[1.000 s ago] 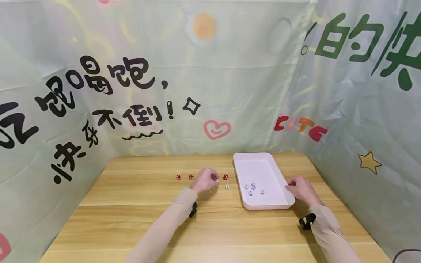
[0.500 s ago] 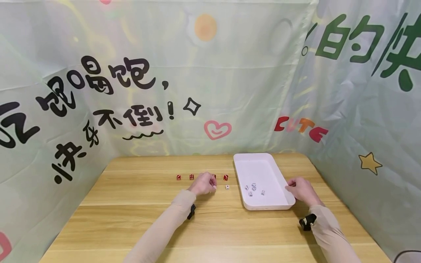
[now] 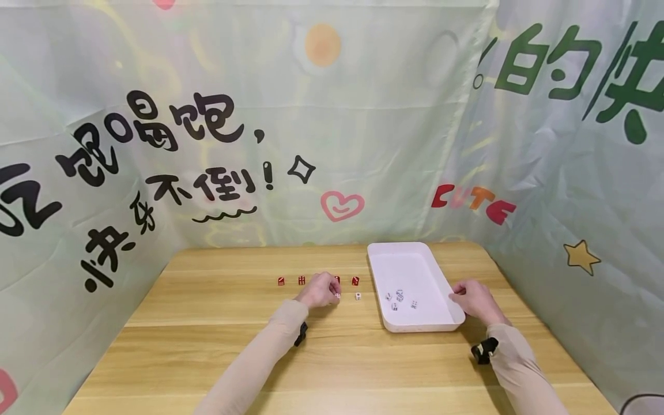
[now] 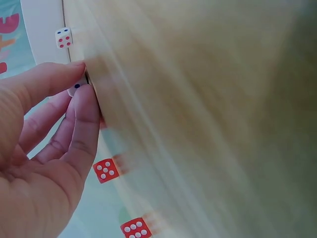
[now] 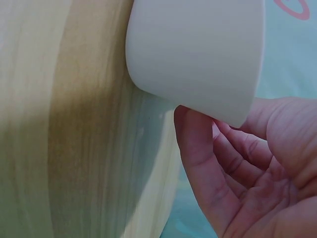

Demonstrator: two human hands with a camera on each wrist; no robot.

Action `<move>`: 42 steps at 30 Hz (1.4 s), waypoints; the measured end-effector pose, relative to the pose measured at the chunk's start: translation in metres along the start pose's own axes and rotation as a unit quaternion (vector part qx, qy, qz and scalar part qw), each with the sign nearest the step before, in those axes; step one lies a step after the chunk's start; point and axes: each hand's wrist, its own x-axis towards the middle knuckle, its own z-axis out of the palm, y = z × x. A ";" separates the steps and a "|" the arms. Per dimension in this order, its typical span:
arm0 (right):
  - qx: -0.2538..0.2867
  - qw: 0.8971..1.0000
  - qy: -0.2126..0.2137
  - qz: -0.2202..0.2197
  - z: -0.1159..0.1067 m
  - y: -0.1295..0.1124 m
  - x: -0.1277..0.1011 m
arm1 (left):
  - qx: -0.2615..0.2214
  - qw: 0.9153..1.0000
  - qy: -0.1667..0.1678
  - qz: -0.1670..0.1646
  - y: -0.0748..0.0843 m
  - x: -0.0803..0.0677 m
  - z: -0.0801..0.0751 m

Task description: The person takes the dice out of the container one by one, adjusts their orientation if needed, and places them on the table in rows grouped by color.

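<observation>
A wooden table (image 3: pixel 332 346) sits inside walls of pale green printed cloth (image 3: pixel 363 127). Your left hand (image 3: pixel 320 290) pinches a white die (image 4: pixel 76 88) between thumb and forefinger, low against the wood in front of the row of red dice (image 3: pixel 301 280). Keep that pinch light and on opposite faces, so the die does not squirt out when you let it down. Another white die (image 3: pixel 358 295) lies just right of your fingers; judging by it, set yours level with it, under the reds, without nudging either row. Two more reds (image 4: pixel 106 170) show close below your fingertips in the left wrist view, so keep the other fingers tucked.

Your right hand (image 3: pixel 474 301) curls round the near right corner of the white tray (image 3: pixel 441 276), thumb against its wall. Hold it steady. A few white dice (image 3: pixel 399 298) lie loose inside.
</observation>
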 end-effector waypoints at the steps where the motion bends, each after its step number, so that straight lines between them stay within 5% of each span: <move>1: 0.000 1.000 0.000 0.000 0.000 0.000 0.000 | -0.001 1.000 -0.001 -0.001 0.000 0.000 0.000; 20: 0.002 1.000 -0.001 0.003 0.000 0.001 0.000 | -0.079 0.997 -0.020 0.001 -0.007 -0.003 -0.012; 25: 0.001 1.000 -0.001 0.005 -0.001 0.000 0.001 | -0.070 0.997 -0.008 0.034 -0.003 0.000 -0.013; 42: 0.005 1.000 -0.002 0.002 0.002 0.001 0.001 | -0.048 0.994 0.001 0.102 0.050 0.006 0.014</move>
